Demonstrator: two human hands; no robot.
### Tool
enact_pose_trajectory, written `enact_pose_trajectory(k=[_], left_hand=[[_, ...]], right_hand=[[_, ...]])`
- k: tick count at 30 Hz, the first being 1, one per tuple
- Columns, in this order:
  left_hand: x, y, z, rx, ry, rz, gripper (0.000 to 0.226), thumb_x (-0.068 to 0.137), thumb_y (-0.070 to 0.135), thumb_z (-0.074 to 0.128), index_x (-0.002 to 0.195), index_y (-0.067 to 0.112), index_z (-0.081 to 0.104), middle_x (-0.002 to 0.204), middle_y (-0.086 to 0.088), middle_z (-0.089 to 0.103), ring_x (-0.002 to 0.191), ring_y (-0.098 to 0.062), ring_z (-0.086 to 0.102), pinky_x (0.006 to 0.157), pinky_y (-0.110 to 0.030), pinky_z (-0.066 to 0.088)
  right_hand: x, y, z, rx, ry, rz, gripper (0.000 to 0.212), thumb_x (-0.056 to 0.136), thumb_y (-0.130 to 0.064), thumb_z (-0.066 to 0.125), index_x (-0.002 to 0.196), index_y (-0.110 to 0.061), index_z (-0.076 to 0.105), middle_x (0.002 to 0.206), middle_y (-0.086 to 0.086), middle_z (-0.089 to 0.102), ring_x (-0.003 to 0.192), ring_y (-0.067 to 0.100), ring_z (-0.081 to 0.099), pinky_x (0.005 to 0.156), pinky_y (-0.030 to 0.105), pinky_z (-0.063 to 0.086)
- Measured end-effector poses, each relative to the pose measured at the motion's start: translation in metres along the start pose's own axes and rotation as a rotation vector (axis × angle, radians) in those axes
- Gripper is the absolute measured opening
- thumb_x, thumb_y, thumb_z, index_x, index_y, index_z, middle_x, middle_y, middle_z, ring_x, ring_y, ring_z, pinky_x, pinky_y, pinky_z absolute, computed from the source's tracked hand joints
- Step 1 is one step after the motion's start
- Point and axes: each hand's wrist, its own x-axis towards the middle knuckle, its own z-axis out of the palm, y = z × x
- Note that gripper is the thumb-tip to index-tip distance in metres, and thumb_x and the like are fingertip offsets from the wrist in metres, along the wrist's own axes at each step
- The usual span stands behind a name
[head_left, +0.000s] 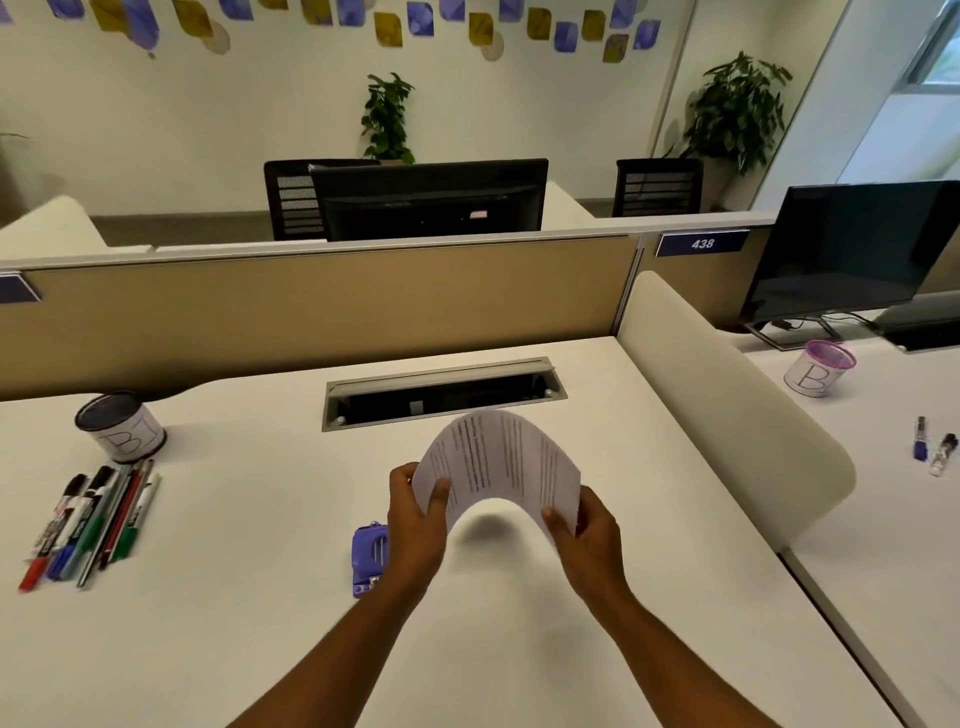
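My left hand (418, 525) and right hand (587, 540) pinch opposite edges of the printed sheet (498, 462), bowed upward between them above the table (234, 649). A purple stapler (370, 553) sits just beside my left hand, and a white divider (727, 415) stands well to the right.

Desk (675, 561) lies open rightward; purple gadget (370, 558) sits beside left hand (415, 525).

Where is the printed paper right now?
Centre of the head view: the printed paper arches above the desk, gripped by the left hand and right hand, before the cable slot.
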Motion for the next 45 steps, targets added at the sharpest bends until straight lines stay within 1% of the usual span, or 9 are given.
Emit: enact_pose_trajectory(k=[5,14,19,23,27,29,34,39,45], left_hand=[[-0.009,-0.019,-0.005,0.101,0.014,0.022,0.017,0.101,0.023,0.053,0.117,0.027,0.052,0.105,0.002,0.064,0.095,-0.019,0.066,0.062,-0.013,0.053],[-0.003,-0.034,0.001,0.174,-0.029,-0.045,0.028,0.099,0.029,0.055,0.125,0.018,0.055,0.105,0.000,0.065,0.087,-0.011,0.062,0.066,-0.015,0.052],[-0.004,-0.045,-0.001,0.134,0.048,-0.120,0.032,0.098,0.027,0.058,0.126,0.011,0.058,0.093,0.006,0.065,0.088,-0.011,0.063,0.072,-0.025,0.054],[-0.004,-0.052,-0.002,0.185,-0.042,-0.167,0.033,0.099,0.028,0.055,0.128,0.012,0.055,0.108,-0.006,0.067,0.091,-0.013,0.063,0.075,-0.026,0.053],[0.005,-0.041,0.001,0.228,0.053,-0.084,0.034,0.095,0.025,0.062,0.127,0.016,0.054,0.114,-0.001,0.064,0.096,-0.013,0.062,0.081,-0.024,0.050],[0.010,-0.033,0.000,0.110,0.150,-0.130,0.031,0.092,0.022,0.068,0.121,0.019,0.055,0.113,0.001,0.061,0.094,-0.007,0.064,0.078,-0.017,0.050],[0.021,-0.031,-0.005,0.133,0.152,-0.287,0.077,0.088,0.026,0.073,0.148,0.015,0.028,0.146,-0.007,0.047,0.133,-0.028,0.048,0.104,-0.042,0.044],[0.026,-0.025,0.002,-0.172,-0.172,-0.433,0.054,0.091,0.039,0.067,0.136,0.016,0.049,0.130,-0.006,0.063,0.116,-0.024,0.062,0.108,-0.045,0.046],[0.031,-0.003,0.018,-0.468,-0.138,-0.365,0.035,0.099,0.007,0.055,0.133,0.013,0.053,0.128,-0.009,0.065,0.116,-0.030,0.063,0.104,-0.052,0.049]], right_hand=[[-0.009,0.018,0.000,0.067,0.067,0.133,0.031,0.091,-0.019,0.074,0.120,-0.021,0.062,0.110,-0.001,0.070,0.107,0.026,0.067,0.094,0.046,0.058],[-0.004,0.011,0.004,0.048,0.067,0.165,0.039,0.096,-0.018,0.067,0.132,-0.004,0.059,0.113,0.006,0.067,0.108,0.029,0.066,0.092,0.040,0.058],[-0.002,0.013,0.000,0.043,0.100,0.138,0.039,0.095,-0.021,0.068,0.130,-0.005,0.062,0.112,0.004,0.070,0.104,0.024,0.068,0.076,0.016,0.054],[-0.006,0.019,0.003,0.036,0.070,0.247,0.040,0.096,-0.017,0.067,0.132,-0.002,0.058,0.117,0.010,0.067,0.105,0.028,0.065,0.089,0.039,0.059],[0.001,0.019,0.002,0.151,0.141,0.304,0.021,0.097,-0.019,0.067,0.117,-0.015,0.065,0.105,0.005,0.073,0.090,0.018,0.069,0.071,0.027,0.055],[0.007,0.016,0.000,0.261,0.181,0.398,0.013,0.096,-0.016,0.069,0.109,-0.016,0.067,0.097,0.001,0.074,0.087,0.019,0.069,0.065,0.029,0.053],[0.011,0.012,-0.001,0.531,0.131,0.541,0.015,0.093,-0.006,0.069,0.106,-0.014,0.069,0.103,0.012,0.074,0.097,0.034,0.069,0.087,0.049,0.057],[0.012,0.007,0.002,0.606,0.078,0.575,0.031,0.093,-0.010,0.070,0.123,-0.011,0.061,0.112,0.019,0.073,0.102,0.041,0.069,0.090,0.055,0.057],[0.005,-0.002,0.012,0.691,-0.122,0.488,0.041,0.091,-0.009,0.070,0.129,-0.020,0.060,0.117,0.016,0.075,0.109,0.039,0.070,0.087,0.054,0.060]])
